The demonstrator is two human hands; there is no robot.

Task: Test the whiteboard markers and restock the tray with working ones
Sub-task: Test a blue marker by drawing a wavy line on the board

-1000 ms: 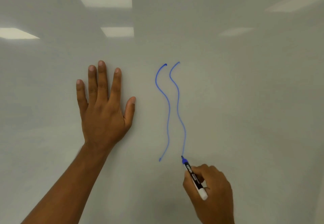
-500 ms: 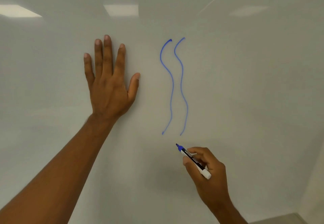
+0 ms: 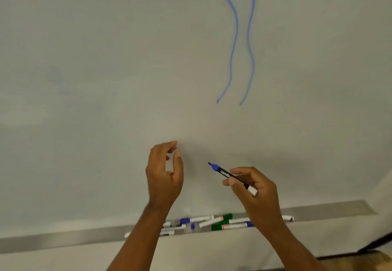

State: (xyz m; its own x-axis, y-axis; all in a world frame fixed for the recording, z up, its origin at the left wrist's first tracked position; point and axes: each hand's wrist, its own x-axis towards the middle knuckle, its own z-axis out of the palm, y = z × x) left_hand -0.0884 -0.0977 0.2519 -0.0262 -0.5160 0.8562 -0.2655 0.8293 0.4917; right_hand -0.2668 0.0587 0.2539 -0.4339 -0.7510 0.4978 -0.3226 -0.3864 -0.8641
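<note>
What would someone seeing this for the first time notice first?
Two blue wavy lines run down the whiteboard at upper right. Below them the right hand grips an uncapped blue marker, with the left hand loosely curled and empty beside it. More markers lie jumbled in the tray along the bottom edge.

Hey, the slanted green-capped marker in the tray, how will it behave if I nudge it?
The green-capped marker looks like a rigid, round plastic tube, so it is probably stiff and light. It lies slanted among other markers in the shallow tray, so a nudge would likely roll or slide it.
</note>
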